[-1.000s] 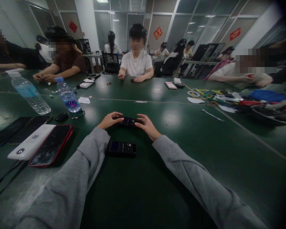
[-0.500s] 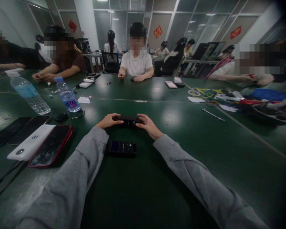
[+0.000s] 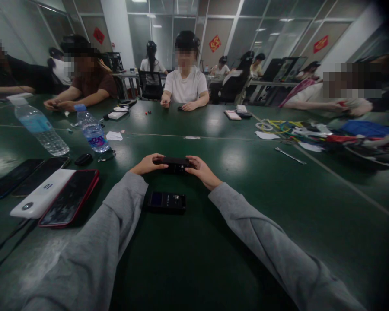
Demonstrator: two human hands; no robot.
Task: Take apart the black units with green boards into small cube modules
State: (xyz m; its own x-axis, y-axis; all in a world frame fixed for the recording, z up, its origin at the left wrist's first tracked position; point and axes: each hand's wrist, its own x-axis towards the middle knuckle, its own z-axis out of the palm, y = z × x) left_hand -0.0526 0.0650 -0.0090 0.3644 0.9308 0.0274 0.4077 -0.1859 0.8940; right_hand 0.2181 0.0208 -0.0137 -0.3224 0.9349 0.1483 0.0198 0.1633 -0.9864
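between both hands (image 3: 149, 164) (image 3: 201, 171), black device (image 3: 176, 166)

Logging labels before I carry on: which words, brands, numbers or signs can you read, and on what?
"10" or "01": white device; which way round is unclear.
Purple lettering, perhaps ending "en", rest unclear: blue-capped bottle.
White markings, too small to read: farther black device and nearer black device.
Characters, too blurred to read: red wall signs.
I can read nothing else.
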